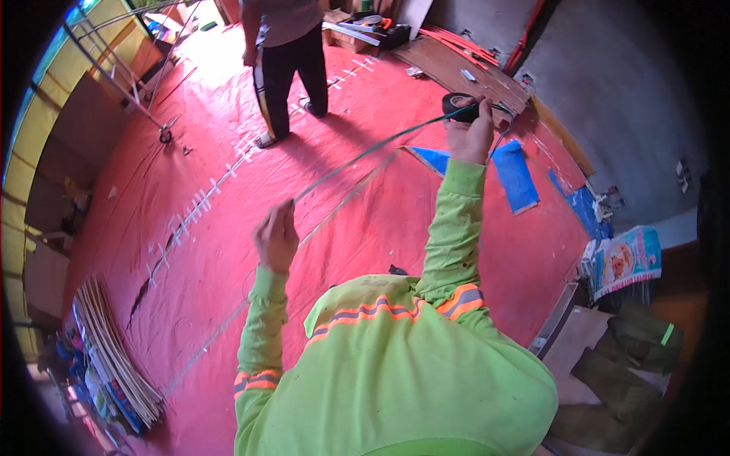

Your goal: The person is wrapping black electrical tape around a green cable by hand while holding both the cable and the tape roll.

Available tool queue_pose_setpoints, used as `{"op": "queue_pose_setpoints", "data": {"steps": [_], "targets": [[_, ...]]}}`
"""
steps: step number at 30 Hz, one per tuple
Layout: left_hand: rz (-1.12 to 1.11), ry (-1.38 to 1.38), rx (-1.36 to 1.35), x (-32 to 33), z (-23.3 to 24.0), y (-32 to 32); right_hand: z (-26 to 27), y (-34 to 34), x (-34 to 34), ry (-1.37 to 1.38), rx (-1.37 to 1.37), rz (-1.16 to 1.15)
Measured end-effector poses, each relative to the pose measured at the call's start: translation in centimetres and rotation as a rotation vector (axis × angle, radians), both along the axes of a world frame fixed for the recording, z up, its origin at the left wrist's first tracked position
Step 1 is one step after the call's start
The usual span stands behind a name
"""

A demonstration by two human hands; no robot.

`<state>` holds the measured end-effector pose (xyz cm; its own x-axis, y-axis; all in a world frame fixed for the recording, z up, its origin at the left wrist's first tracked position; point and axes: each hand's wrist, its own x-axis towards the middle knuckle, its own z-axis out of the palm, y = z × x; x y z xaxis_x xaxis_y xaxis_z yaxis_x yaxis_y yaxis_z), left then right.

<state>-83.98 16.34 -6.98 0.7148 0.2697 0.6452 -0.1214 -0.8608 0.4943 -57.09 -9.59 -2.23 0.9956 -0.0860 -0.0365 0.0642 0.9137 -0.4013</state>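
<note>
My left hand (276, 236) pinches one end of a dark green wire or cord (370, 149) between its fingertips. The strand runs taut up to the right, to my right hand (472, 131), which is raised farther forward. That hand holds a roll of black tape (461, 107) together with the strand. A loose length of the strand loops past the right wrist. Whether the strand is a bundle of wires wrapped in tape cannot be told. Both hands are above a red floor sheet (353, 239).
A person (291, 62) stands ahead. A wheeled metal scaffold (122, 80) is at upper left, bundled thin strips (117, 353) at lower left. Blue sheet pieces (516, 176), a wooden board (456, 71) and orange tubes (459, 45) lie right. A printed bag (621, 262) stands by the wall.
</note>
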Motion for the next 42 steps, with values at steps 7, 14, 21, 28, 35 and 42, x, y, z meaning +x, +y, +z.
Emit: {"op": "queue_pose_setpoints", "data": {"steps": [7, 14, 21, 28, 35, 42], "targets": [[-0.214, 0.163, -0.315, 1.1, 0.9, 0.6, -6.2, -1.6, 1.5, 0.227, -0.215, 0.114], [-0.468, 0.647, -0.943, -2.2, -3.1, 0.7, -11.5, -3.8, 0.6, 0.357, -0.138, 0.007], [-0.432, 0.757, -1.120, -3.0, -6.1, -1.5, -12.7, -5.9, 1.9, 0.255, -0.251, 0.197], [-0.248, 0.711, -1.207, -1.9, -5.5, -5.0, -18.3, -10.2, 2.6, 0.378, -0.308, 0.448], [-0.072, 0.598, -1.337, 0.6, -8.1, -5.0, -19.2, -8.3, -7.4, 0.159, -0.559, 0.640], [-0.034, 0.670, -1.225, 3.0, -9.5, -6.9, -12.6, -6.5, -14.9, -0.094, -0.362, 0.929]]}}
